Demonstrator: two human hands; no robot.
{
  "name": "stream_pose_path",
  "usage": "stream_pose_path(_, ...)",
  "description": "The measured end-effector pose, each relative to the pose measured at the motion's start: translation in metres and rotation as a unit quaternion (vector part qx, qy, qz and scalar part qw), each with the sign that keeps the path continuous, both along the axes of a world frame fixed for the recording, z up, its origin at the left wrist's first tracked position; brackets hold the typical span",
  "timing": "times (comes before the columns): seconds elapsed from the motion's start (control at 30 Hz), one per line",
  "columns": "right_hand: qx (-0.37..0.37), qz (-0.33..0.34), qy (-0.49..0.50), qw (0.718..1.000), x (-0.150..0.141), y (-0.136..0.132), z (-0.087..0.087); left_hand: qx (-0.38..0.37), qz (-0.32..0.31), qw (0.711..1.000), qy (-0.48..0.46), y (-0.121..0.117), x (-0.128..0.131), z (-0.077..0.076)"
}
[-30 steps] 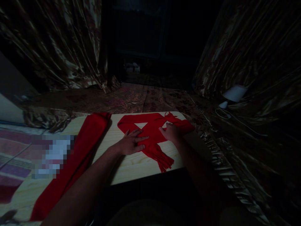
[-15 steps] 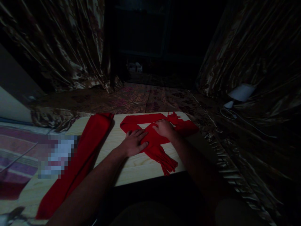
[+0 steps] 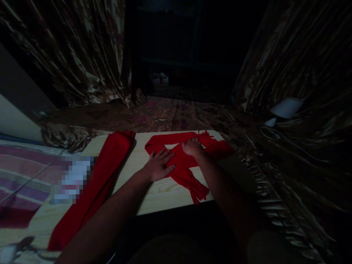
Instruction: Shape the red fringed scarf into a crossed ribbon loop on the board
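A red fringed scarf lies crossed over itself on a pale wooden board, with one tasselled end near the front edge and another at the back right. My left hand rests flat on the scarf's left side, fingers spread. My right hand presses on the crossing strip just beyond it, fingers bent downward onto the cloth. A second red scarf, folded into a long band, lies diagonally on the board to the left, untouched.
Shiny patterned curtains hang on both sides, and patterned cloth covers the ground beyond the board. A white lamp-like object and a white cable sit at the right. A striped rug lies at the left. The room is dark.
My right hand has slid left and farther along the scarf, from its right side to the crossing strip. My left hand stayed flat in nearly the same spot.
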State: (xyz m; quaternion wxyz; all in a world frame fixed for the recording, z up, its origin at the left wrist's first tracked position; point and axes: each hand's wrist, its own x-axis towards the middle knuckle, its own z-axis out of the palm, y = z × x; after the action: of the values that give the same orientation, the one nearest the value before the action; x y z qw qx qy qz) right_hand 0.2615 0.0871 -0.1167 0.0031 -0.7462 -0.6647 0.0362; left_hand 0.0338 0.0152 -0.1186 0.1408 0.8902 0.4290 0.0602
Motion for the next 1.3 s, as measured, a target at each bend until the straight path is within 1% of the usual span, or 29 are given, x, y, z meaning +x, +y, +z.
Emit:
stream_pose_path(0.1, 0.040, -0.004, 0.013, 0.999, 0.000, -0.002, -0.007, 0.028, 0.042, 0.999, -0.004, 0.006, 0.002, -0.003)
stream_pose_path(0.2, 0.065, 0.008, 0.026, 0.998, 0.001, -0.006, -0.012, 0.085, 0.092, 0.992, 0.001, 0.017, 0.006, -0.003)
stream_pose_path(0.3, 0.081, 0.023, 0.031, 0.996, 0.002, -0.008, -0.013, 0.125, 0.117, 0.985, 0.016, 0.032, 0.009, -0.002)
stream_pose_path(0.4, 0.092, 0.042, 0.026, 0.995, 0.003, -0.010, -0.012, 0.119, 0.139, 0.982, 0.048, 0.048, 0.012, -0.003)
stream_pose_path(0.43, 0.097, 0.048, 0.022, 0.994, 0.003, -0.011, -0.012, 0.110, 0.155, 0.980, 0.061, 0.052, 0.013, -0.004)
stream_pose_path(0.5, 0.106, 0.051, 0.015, 0.993, 0.002, -0.013, -0.010, 0.092, 0.207, 0.971, 0.078, 0.059, 0.015, -0.007)
stream_pose_path(0.6, 0.109, 0.028, 0.014, 0.994, 0.000, -0.017, -0.008, 0.089, 0.286, 0.951, 0.077, 0.062, 0.017, -0.012)
stream_pose_path(0.67, 0.110, 0.004, 0.016, 0.994, -0.002, -0.019, -0.006, 0.096, 0.314, 0.943, 0.064, 0.061, 0.017, -0.014)
stream_pose_path(0.77, 0.114, -0.019, 0.014, 0.993, -0.004, -0.020, -0.005, 0.094, 0.327, 0.939, 0.042, 0.062, 0.014, -0.014)
stream_pose_path(0.83, 0.112, -0.016, 0.011, 0.994, -0.003, -0.020, -0.006, 0.093, 0.325, 0.941, 0.035, 0.063, 0.012, -0.012)
stream_pose_path(0.9, 0.111, 0.016, 0.009, 0.994, 0.000, -0.019, -0.008, 0.092, 0.320, 0.942, 0.035, 0.064, 0.009, -0.011)
stream_pose_path(1.03, 0.130, 0.106, 0.017, 0.986, 0.007, -0.019, -0.013, 0.093, 0.319, 0.942, 0.041, 0.065, 0.006, -0.007)
stream_pose_path(1.17, 0.121, 0.132, 0.028, 0.983, 0.010, -0.019, -0.017, 0.100, 0.318, 0.942, 0.041, 0.066, 0.006, -0.004)
stream_pose_path(1.3, 0.110, 0.143, 0.036, 0.983, 0.010, -0.018, -0.015, 0.101, 0.323, 0.941, 0.028, 0.069, 0.005, -0.003)
